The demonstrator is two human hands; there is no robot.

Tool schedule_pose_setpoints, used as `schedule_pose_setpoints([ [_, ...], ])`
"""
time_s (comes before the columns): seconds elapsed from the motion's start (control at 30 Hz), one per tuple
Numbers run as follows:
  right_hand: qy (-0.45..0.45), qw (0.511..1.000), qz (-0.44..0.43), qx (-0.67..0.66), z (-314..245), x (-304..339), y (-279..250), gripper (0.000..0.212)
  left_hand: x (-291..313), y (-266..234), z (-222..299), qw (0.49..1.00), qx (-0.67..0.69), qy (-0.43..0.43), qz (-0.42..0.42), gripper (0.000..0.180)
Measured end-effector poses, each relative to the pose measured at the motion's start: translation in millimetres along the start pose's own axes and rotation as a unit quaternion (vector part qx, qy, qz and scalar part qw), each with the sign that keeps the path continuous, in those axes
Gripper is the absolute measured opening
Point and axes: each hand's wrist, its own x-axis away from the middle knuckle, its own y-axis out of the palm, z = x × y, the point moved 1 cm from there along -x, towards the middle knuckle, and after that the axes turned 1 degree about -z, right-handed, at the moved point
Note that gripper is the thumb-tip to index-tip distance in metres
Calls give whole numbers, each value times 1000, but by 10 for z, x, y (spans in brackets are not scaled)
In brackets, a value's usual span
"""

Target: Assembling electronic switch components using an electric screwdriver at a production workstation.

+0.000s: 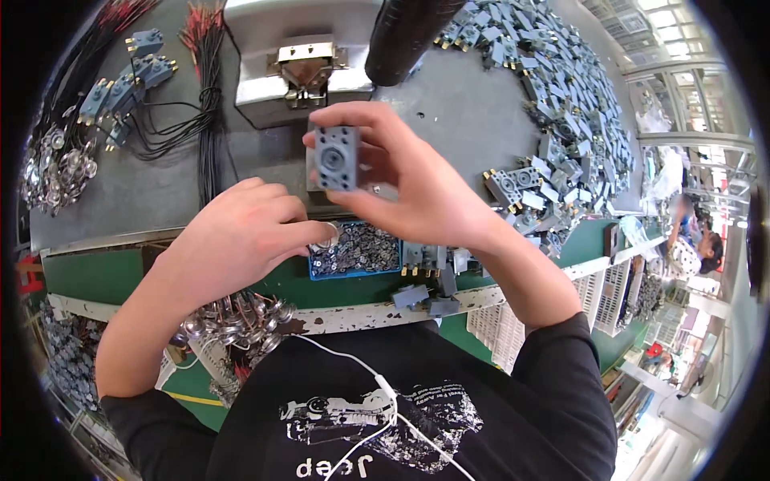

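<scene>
We hold a grey block upright in our right hand, pinched between thumb and fingers just above the blue tray of washers, while our left hand pinches one washer at the tray's left edge, below the block.

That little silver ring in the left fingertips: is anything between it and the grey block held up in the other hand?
Nothing visible. The silver ring sits pinched in the left hand just over the blue tray of small metal parts. The grey block is held above it in the right hand, with only open air between them.
</scene>
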Motion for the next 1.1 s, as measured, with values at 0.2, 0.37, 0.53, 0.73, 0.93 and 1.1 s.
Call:
schedule_pose_setpoints([
  [0.2, -100, 883, 101, 447, 239, -89, -59, 63, 40, 9, -6, 1000, -8, -4, -8, 34],
  [0.37, -37, 877, 62, 476, 172, -40, -26, 64, 16, 19, 12, 1000, 12, 10, 24, 33],
  [0.53, -29, 880, 87, 467, 278, -9, 41, 63, 17, 2, -4, 998, 36, 8, 40, 32],
  [0.73, 1, 886, 52, 460, 284, -31, -20, 62, 7, -22, -1, 999, 25, -1, 23, 26],
  [0.93, 35, 882, 84, 463, 332, 61, 32, 66, 2, -68, -18, 997, 32, 12, 74, 27],
  [1.1, -53, 917, 249, 307, -171, 200, -108, 53, -157, -130, -137, 976, 70, -59, 199, 26],
])
